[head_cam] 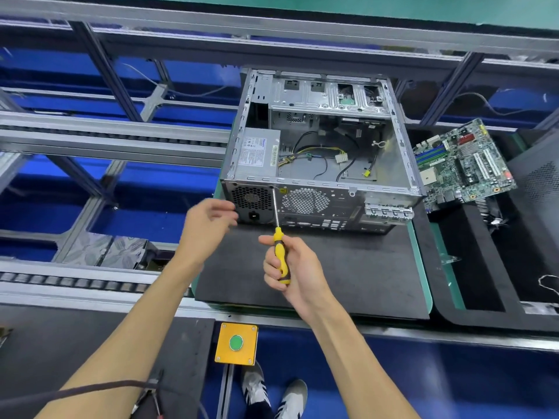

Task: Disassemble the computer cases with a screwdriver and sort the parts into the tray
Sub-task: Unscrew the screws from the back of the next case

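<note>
An open computer case [317, 152] lies on the bench's dark mat. The right hand [290, 267] grips a yellow screwdriver [279, 252], tip at the case's rear power-supply screw. The left hand [208, 225], fingers loosely spread, hovers beside the case. Keep the shaft square; brace the case.

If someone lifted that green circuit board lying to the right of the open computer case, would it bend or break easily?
The circuit board is a thin flat plate, so it probably stays stiff and feels light. Its top is crowded with small raised parts and slots, which could likely snap or scratch if gripped carelessly. It lies tilted over a tray edge, so a nudge might slide it.
</note>
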{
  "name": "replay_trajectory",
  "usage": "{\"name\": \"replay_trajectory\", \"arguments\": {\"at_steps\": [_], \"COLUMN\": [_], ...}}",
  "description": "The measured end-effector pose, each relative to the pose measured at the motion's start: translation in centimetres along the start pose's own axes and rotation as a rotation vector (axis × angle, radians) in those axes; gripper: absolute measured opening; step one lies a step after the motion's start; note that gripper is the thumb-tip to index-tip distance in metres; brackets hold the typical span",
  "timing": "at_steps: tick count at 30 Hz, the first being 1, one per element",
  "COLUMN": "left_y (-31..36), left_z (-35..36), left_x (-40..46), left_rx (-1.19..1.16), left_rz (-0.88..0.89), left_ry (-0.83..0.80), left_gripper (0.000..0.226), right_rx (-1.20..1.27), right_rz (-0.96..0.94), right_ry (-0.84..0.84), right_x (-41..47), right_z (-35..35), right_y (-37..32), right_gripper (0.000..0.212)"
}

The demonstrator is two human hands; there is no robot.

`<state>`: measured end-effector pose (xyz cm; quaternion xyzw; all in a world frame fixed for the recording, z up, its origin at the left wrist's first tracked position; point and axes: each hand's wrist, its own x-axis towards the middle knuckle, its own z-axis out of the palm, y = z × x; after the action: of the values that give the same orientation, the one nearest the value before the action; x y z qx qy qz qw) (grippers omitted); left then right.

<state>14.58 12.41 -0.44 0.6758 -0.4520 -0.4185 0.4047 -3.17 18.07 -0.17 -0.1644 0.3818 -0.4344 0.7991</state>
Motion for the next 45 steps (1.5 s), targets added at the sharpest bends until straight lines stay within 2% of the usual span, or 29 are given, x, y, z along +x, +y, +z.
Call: {"name": "replay_trajectory", "arguments": {"at_steps": [2,5,7,9,10,12,14,15,21,23,25,28,30,35,43,45], "left_y": [-0.3,0.0,0.2,0.2,0.2,-0.1,-0.8,-1.1,-3.4,-4.2,-4.8,-5.4,-5.5,-5.0,-3.2,-3.2], "left_z": [1.0,3.2,4.0,4.2,4.2,3.9,3.4,3.2,2.5,2.3,2.1,2.1,2.3,3.6,4.9,5.1], "left_x": [-1.2,-3.5,-4.5,-5.1,-5.4,-5.6,-5.7,-5.8,-6.2,-6.2,-6.3,-6.6,-6.8,-7.1,-7.1,-7.4], "left_rx": [-0.062,-0.155,-0.146,-0.103,-0.105,-0.126,-0.102,-0.106,-0.076,0.001,0.024,-0.063,-0.084,-0.044,-0.141,-0.163], "left_rz": [-0.085,-0.14,-0.151,-0.135,-0.132,-0.14,-0.124,-0.116,-0.215,-0.247,-0.248,-0.245,-0.222,-0.112,0.101,0.119], "left_ry": [-0.168,-0.346,-0.393,-0.369,-0.34,-0.241,-0.133,-0.105,-0.085,-0.1,-0.097,-0.088,-0.076,-0.026,0.076,0.07], "left_gripper": [0.017,0.027,0.031,0.032,0.032,0.029,0.027,0.027,0.015,0.01,0.004,0.003,0.008,0.016,0.002,0.008], "right_rx": [-0.004,-0.051,-0.096,-0.158,-0.264,-0.725,-1.251,-1.39,-1.397,-1.435,-1.529,-1.7,-1.779,-1.896,-1.853,-1.836], "right_rz": [0.017,-0.005,-0.03,-0.007,0.022,0.046,-0.124,-0.258,-0.946,-1.095,-1.105,-0.934,-0.901,-0.96,-1.078,-1.109], "right_ry": [-0.014,0.013,0.061,0.072,0.069,0.081,0.159,0.2,0.349,0.433,0.468,0.431,0.436,0.511,0.572,0.575], "right_x": [0.1,0.3,0.3,0.1,-0.1,-0.4,-0.5,-0.4,0.9,1.7,2.7,4.2,4.7,5.2,6.2,6.3], "right_z": [0.6,1.4,1.6,1.3,1.0,0.0,-1.0,-1.3,-0.3,0.0,0.1,-0.5,-1.0,-1.8,-2.3,-2.4], "right_y": [0.3,0.9,1.4,1.5,1.5,1.4,0.9,0.4,-4.7,-6.6,-8.3,-9.6,-9.4,-8.9,-8.5,-8.3], "right_gripper": [0.029,0.027,0.03,0.031,0.033,0.033,0.024,0.023,0.014,0.012,0.016,0.024,0.032,0.041,0.042,0.04]}}
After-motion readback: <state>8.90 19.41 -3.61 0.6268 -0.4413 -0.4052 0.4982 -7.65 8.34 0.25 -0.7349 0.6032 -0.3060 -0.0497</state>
